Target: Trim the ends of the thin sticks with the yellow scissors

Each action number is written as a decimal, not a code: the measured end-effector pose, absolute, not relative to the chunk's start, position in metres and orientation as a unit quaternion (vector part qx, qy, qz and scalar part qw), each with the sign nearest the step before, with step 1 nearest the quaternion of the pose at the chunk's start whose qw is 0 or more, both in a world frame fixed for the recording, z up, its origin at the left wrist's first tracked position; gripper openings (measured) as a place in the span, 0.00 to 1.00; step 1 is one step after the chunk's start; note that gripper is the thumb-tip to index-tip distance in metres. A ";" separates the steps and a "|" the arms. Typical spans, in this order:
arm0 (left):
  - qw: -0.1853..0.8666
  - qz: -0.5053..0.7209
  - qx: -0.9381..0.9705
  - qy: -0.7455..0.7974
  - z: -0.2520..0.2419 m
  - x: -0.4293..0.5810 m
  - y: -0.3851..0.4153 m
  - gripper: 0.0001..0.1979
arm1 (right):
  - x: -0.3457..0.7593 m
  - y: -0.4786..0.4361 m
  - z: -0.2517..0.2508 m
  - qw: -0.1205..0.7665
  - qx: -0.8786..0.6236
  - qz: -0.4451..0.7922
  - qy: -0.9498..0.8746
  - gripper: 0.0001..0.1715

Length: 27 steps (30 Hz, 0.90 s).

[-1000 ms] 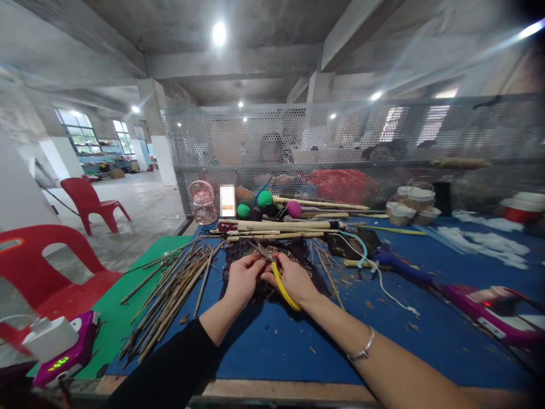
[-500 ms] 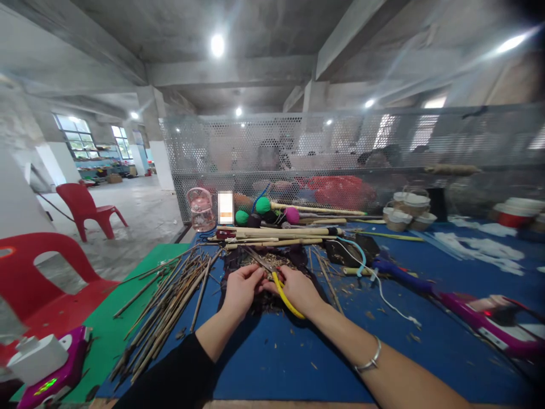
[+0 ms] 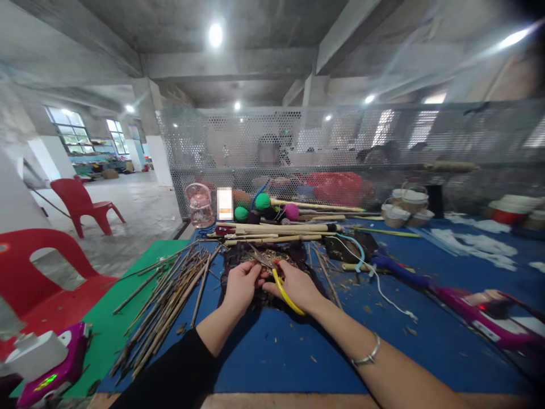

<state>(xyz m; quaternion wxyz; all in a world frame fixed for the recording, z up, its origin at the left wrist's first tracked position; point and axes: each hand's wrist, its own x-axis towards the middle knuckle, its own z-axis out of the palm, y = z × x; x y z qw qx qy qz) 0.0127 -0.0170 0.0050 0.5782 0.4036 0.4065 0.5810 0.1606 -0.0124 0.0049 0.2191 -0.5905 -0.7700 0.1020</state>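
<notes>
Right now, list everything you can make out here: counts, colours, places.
Table: one, blue and green top, foreground
Mesh screen: one, grey, behind table
Dark sheets: two, near-black, table centre and farther right
Scissors: one, yellow-handled, table centre
Twigs: many, brown, left on table
Sticks: several, pale, across table's back
Coloured balls: two green, one magenta, near screen
Bottle: one, pink, back left
Tubs: several, whitish, back right
Strips: several, white, right
Cord: one, white, right of centre
Devices: two, purple, lower left and right
Chairs: two, red, left
Ceiling lights: several, white, overhead
Left hand: one, bare, beside scissors; grasp unclear
Right hand: one, bare, holding scissors
</notes>
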 end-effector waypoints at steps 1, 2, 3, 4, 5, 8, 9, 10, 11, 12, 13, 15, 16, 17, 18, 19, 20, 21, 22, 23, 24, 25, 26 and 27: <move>0.578 0.578 0.407 0.408 0.005 0.013 -0.017 0.14 | 0.160 -0.013 0.005 0.228 -0.582 0.105 -0.774 0.31; 0.579 0.575 0.411 0.408 0.005 0.013 -0.017 0.13 | 0.160 -0.013 0.004 0.236 -0.575 0.103 -0.776 0.31; 0.580 0.572 0.414 0.405 0.004 0.014 -0.017 0.13 | 0.160 -0.013 0.004 0.242 -0.571 0.097 -0.779 0.31; 0.582 0.570 0.417 0.403 0.004 0.014 -0.017 0.12 | 0.159 -0.013 0.004 0.245 -0.568 0.089 -0.781 0.31; 0.583 0.568 0.419 0.402 0.004 0.014 -0.017 0.12 | 0.159 -0.013 0.005 0.246 -0.566 0.080 -0.783 0.31; 0.580 0.568 0.423 0.403 0.002 0.014 -0.017 0.12 | 0.157 -0.013 0.007 0.233 -0.564 0.046 -0.791 0.32; 0.578 0.568 0.423 0.405 0.002 0.013 -0.017 0.12 | 0.157 -0.012 0.008 0.228 -0.564 0.033 -0.793 0.32; 0.576 0.568 0.423 0.408 0.002 0.013 -0.017 0.11 | 0.157 -0.012 0.009 0.222 -0.563 0.022 -0.796 0.33; 0.574 0.569 0.422 0.411 0.002 0.013 -0.017 0.11 | 0.157 -0.012 0.010 0.217 -0.561 0.012 -0.799 0.33; 0.572 0.569 0.422 0.413 0.002 0.013 -0.017 0.11 | 0.158 -0.012 0.011 0.213 -0.560 0.004 -0.801 0.34; 0.570 0.569 0.423 0.415 0.001 0.013 -0.017 0.10 | 0.158 -0.012 0.012 0.208 -0.560 0.000 -0.802 0.34; 0.567 0.567 0.426 0.419 0.000 0.013 -0.017 0.10 | 0.159 -0.012 0.012 0.197 -0.561 0.002 -0.804 0.34; 0.566 0.565 0.429 0.421 0.000 0.013 -0.016 0.10 | 0.160 -0.012 0.012 0.193 -0.562 0.005 -0.805 0.34; 0.565 0.562 0.431 0.424 0.000 0.013 -0.016 0.10 | 0.160 -0.012 0.012 0.191 -0.562 0.008 -0.804 0.34; 0.565 0.559 0.433 0.426 0.000 0.013 -0.016 0.10 | 0.161 -0.013 0.012 0.191 -0.562 0.012 -0.804 0.34; 0.563 0.557 0.435 0.427 0.000 0.013 -0.016 0.10 | 0.161 -0.013 0.011 0.194 -0.564 0.017 -0.803 0.34; 0.562 0.557 0.438 0.427 0.000 0.013 -0.017 0.10 | 0.161 -0.013 0.011 0.196 -0.567 0.026 -0.800 0.33; 0.559 0.557 0.442 0.426 0.001 0.013 -0.017 0.10 | 0.161 -0.013 0.011 0.195 -0.575 0.037 -0.794 0.33; 0.557 0.558 0.445 0.425 0.002 0.013 -0.017 0.10 | 0.160 -0.014 0.011 0.192 -0.583 0.049 -0.788 0.32; 0.555 0.559 0.448 0.424 0.002 0.013 -0.017 0.10 | 0.159 -0.014 0.011 0.186 -0.592 0.061 -0.782 0.31; 0.553 0.560 0.448 0.424 0.003 0.013 -0.017 0.10 | 0.158 -0.015 0.011 0.180 -0.600 0.070 -0.776 0.31; 0.552 0.560 0.447 0.425 0.004 0.012 -0.017 0.11 | 0.157 -0.015 0.011 0.174 -0.607 0.076 -0.772 0.31; 0.551 0.561 0.446 0.427 0.004 0.012 -0.017 0.11 | 0.156 -0.016 0.011 0.170 -0.611 0.079 -0.769 0.31; 0.549 0.562 0.444 0.429 0.004 0.012 -0.017 0.11 | 0.155 -0.016 0.012 0.167 -0.614 0.081 -0.767 0.31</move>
